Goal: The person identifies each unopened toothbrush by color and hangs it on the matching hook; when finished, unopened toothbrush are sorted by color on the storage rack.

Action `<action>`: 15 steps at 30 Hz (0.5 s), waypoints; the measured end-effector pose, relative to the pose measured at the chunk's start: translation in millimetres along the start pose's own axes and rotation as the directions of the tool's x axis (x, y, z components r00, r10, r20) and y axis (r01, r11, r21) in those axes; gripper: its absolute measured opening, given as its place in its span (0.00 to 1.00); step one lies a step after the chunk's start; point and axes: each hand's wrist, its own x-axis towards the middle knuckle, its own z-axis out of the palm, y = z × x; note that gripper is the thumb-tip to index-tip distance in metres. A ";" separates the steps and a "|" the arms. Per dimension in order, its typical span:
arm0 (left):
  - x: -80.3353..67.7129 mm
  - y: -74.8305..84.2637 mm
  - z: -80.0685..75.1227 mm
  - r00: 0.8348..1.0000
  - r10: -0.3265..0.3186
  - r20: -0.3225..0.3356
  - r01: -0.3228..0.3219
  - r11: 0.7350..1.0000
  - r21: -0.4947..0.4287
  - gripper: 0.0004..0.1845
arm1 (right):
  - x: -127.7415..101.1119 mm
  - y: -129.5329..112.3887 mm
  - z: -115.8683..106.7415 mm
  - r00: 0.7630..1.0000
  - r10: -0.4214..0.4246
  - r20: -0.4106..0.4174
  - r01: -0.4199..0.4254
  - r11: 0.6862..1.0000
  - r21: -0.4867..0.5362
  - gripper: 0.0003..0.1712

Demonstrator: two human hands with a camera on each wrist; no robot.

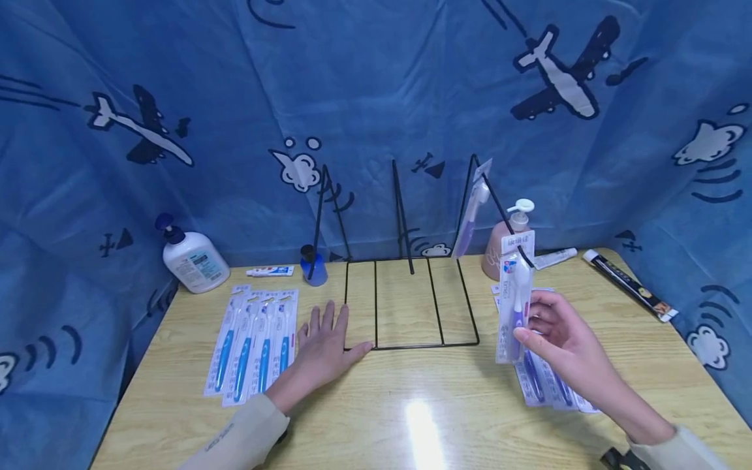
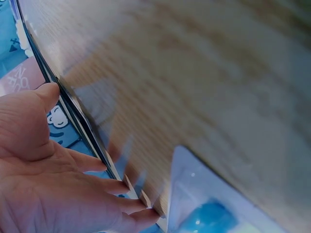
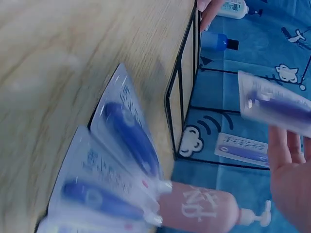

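a light wooden table (image 1: 411,418) stands before draped blue airplane-print cloth (image 1: 376,85), glare on its front.

Even overhead lighting, wide-angle distortion.
Glare patch on tabletop (image 1: 423,424) below both hands' fingers; both wrist views motion-blurred.

Left hand (image 1: 322,344) flat, right hand (image 1: 559,334) pinching

Four blue toothbrush packs (image 1: 254,343), two pump bottles (image 1: 190,258), one wire rack (image 1: 411,300)
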 end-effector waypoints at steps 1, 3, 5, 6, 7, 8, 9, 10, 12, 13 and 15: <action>-0.2 -0.2 0.0 1.000 -0.003 -0.001 0.003 1.000 0.001 0.53 | 4.6 3.1 1.4 1.000 0.012 -0.014 -0.012 1.000 0.007 0.26; -0.4 -0.6 -0.2 1.000 -0.007 0.001 0.007 1.000 0.002 0.54 | 13.8 8.0 3.4 0.998 0.047 -0.037 -0.046 0.999 0.011 0.23; -0.8 -0.2 -1.2 1.000 -0.010 0.009 0.010 1.000 0.004 0.54 | 23.9 11.8 6.6 0.995 0.077 -0.070 -0.078 0.997 -0.005 0.20; -1.2 0.5 -2.2 1.000 -0.012 0.015 0.012 1.000 0.002 0.54 | 29.3 13.5 8.7 0.992 0.090 -0.084 -0.090 0.996 0.001 0.19; -1.9 1.6 -3.7 1.000 -0.011 0.017 0.011 1.000 0.001 0.54 | 35.1 15.3 10.9 0.990 0.098 -0.097 -0.097 0.995 0.014 0.18; -2.6 2.9 -5.5 1.000 -0.010 0.018 0.010 1.000 -0.001 0.54 | 41.4 16.9 13.4 0.988 0.103 -0.112 -0.099 0.994 0.036 0.18; -3.5 4.2 -6.8 1.000 -0.008 0.016 0.008 1.000 -0.003 0.53 | 47.9 18.5 16.0 0.986 0.110 -0.123 -0.102 0.993 0.065 0.18; -4.2 5.5 -8.2 1.000 -0.008 0.016 0.008 1.000 -0.004 0.53 | 54.6 20.3 18.3 0.985 0.115 -0.129 -0.102 0.990 0.099 0.18; -5.3 7.9 -10.5 1.000 -0.005 0.012 0.005 1.000 -0.003 0.52 | 67.9 24.0 22.6 0.983 0.122 -0.136 -0.099 0.982 0.162 0.17; -5.7 8.9 -11.1 1.000 -0.001 0.010 0.001 1.000 -0.002 0.52 | 74.2 25.9 24.3 0.982 0.123 -0.142 -0.096 0.978 0.183 0.17; -5.0 8.5 -9.2 1.000 0.006 0.005 -0.006 1.000 0.000 0.52 | 86.1 30.2 27.1 0.980 0.118 -0.158 -0.083 0.973 0.215 0.18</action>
